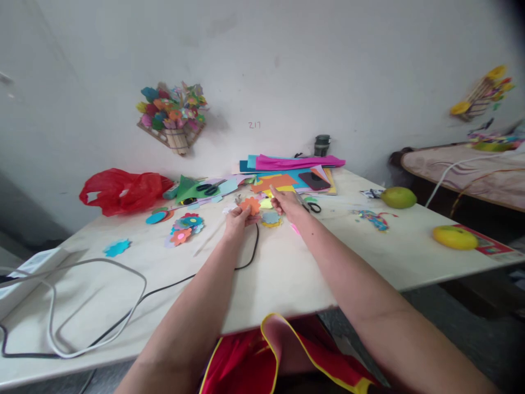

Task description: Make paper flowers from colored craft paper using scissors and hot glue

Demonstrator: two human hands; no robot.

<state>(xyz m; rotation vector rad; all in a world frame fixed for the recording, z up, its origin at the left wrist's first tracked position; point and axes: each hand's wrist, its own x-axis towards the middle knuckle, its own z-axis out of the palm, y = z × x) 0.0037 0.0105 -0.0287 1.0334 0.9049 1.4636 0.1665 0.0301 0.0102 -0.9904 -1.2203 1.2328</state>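
Observation:
My left hand (240, 220) pinches an orange paper flower (250, 206) above the middle of the table. Just to the right, my right hand (287, 202) has its fingers curled together, and what they hold, if anything, is too small to make out. Between the hands lies a pale yellow paper piece (266, 203). Below them is a grey-blue scalloped paper cutout (270, 219) on a yellow one. A pair of scissors (314, 207) lies partly behind my right wrist. Left of my left hand, several paper flowers (181, 235) are heaped together.
Coloured paper sheets (299, 162) and a phone (314, 180) lie at the back. A red plastic bag (123, 189), other scissors (208, 188) and a blue cutout (117, 248) are leftward. Cables (143, 295) cross the front left. Two mangoes (398, 197) rest at the right.

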